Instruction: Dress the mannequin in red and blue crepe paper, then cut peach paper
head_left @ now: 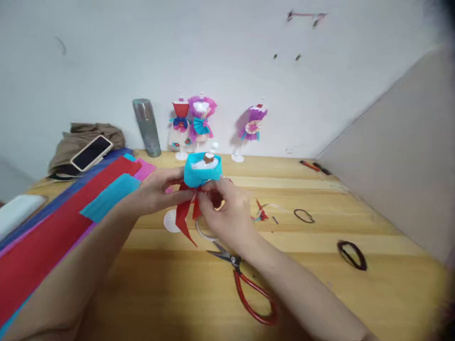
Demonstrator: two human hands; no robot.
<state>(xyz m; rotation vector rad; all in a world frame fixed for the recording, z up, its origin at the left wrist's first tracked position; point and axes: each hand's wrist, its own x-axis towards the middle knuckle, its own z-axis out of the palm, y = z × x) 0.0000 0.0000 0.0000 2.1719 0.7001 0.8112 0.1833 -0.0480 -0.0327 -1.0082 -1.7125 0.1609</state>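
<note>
Between my hands is a miniature white dress form (206,164) with a small knob on top, its upper part wrapped in light blue crepe paper (195,177). My left hand (156,189) is closed around its left side, thumb at the waist. A red crepe paper strip (183,219) hangs below the blue wrap with pointed ends. At the waist, the fingers of my right hand (227,208) pinch this red strip; the exact grip is partly hidden. Under the hands lies a white round base (172,221). Scissors with red handles (237,270) rest half open near my right wrist.
Folded crepe paper (71,218) in several colours covers the table's left side. A phone (92,153), brown cloth (88,132) and thermos (147,128) stand behind. Three dressed forms (253,125) line the wall. Red scraps (262,210), a black band (351,255) and pens (314,166) lie rightward.
</note>
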